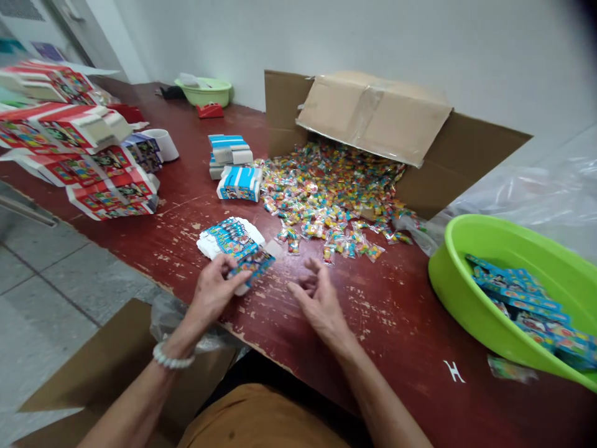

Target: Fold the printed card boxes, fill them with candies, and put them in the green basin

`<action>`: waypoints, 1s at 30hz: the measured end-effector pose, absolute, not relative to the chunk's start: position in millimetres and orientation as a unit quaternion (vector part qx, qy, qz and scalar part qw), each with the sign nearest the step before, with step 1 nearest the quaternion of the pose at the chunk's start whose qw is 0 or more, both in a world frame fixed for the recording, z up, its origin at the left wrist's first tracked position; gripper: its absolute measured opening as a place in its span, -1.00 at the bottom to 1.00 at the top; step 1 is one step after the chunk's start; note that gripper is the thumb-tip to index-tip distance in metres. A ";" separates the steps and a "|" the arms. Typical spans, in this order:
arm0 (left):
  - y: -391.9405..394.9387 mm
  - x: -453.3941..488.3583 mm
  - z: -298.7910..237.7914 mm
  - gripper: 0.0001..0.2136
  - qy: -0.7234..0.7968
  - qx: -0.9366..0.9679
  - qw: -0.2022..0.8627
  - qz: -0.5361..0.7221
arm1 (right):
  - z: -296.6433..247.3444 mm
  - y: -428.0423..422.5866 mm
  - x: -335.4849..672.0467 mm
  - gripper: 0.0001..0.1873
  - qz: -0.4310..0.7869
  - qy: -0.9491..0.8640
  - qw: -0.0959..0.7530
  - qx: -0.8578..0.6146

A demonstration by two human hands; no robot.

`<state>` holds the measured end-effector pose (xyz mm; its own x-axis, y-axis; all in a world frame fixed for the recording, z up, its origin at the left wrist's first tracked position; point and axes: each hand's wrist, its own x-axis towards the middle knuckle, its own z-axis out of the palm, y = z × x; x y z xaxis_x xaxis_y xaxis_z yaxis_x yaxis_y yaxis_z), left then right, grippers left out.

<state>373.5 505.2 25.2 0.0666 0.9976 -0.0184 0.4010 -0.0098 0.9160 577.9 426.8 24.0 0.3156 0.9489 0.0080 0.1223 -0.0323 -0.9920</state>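
My left hand (pixel 215 290) pinches a flat blue printed carton (pixel 252 265) at the near edge of the red-brown table (pixel 382 311). That carton overlaps a small stack of the same flat blue cartons (pixel 228 237) just beyond it. My right hand (pixel 316 297) hovers a little to the right with its fingers loosely curled and nothing in them. A heap of small colourful wrapped candies (pixel 326 199) spills from a tipped cardboard box (pixel 373 115) just past both hands.
A bright green basin (pixel 471 292) with filled blue packs sits at the right. Folded blue boxes (pixel 239 182) lie behind the stack. Red printed cartons (pixel 84 155) pile up at the left. A pale green bowl (pixel 204 91) stands far back. A cardboard box (pixel 112 361) sits on the floor.
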 end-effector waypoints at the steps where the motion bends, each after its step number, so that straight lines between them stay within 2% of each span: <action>1: 492.7 377.0 23.5 -0.61 0.559 0.599 0.449 0.357 | 19.9 429.4 568.9 -0.40 0.432 -0.417 0.554 -0.576; 3: 467.4 383.6 24.7 -0.60 0.490 0.547 0.606 0.306 | 19.1 428.1 561.3 -0.59 0.475 -0.401 0.578 -0.529; 5: 447.8 389.2 31.3 -0.57 0.386 0.498 0.741 0.233 | 27.0 421.7 562.7 -0.72 0.493 -0.425 0.566 -0.506; 7: 437.2 394.0 38.7 -0.52 0.294 0.458 0.823 0.163 | 39.1 413.9 566.5 -0.75 0.530 -0.456 0.527 -0.482; 9: 433.4 399.0 42.1 -0.53 0.249 0.434 0.856 0.133 | 50.4 407.5 568.1 -0.69 0.585 -0.463 0.486 -0.455; 11: 432.6 404.1 40.4 -0.59 0.257 0.431 0.850 0.158 | 57.5 403.7 567.0 -0.52 0.629 -0.446 0.465 -0.436; 14: 432.8 409.8 34.7 -0.66 0.315 0.447 0.809 0.214 | 59.2 403.3 563.8 -0.20 0.653 -0.417 0.477 -0.414; 16: 433.2 411.6 34.0 -0.70 0.346 0.478 0.776 0.224 | 57.2 404.7 562.8 -0.16 0.636 -0.420 0.505 -0.406; 20: 433.6 414.4 43.3 -0.76 0.390 0.516 0.724 0.240 | 53.9 405.4 564.0 -0.26 0.584 -0.422 0.552 -0.420; 25: 434.6 421.1 48.5 -0.77 0.437 0.476 0.711 0.278 | 51.9 404.7 567.6 -0.68 0.592 -0.410 0.518 -0.460; 28: 437.2 423.1 43.7 -0.74 0.446 0.499 0.689 0.279 | 47.8 407.7 571.8 -0.79 0.506 -0.434 0.545 -0.509; 30: 437.0 422.9 41.8 -0.66 0.442 0.497 0.682 0.304 | 43.8 409.8 574.9 -0.75 0.471 -0.424 0.569 -0.524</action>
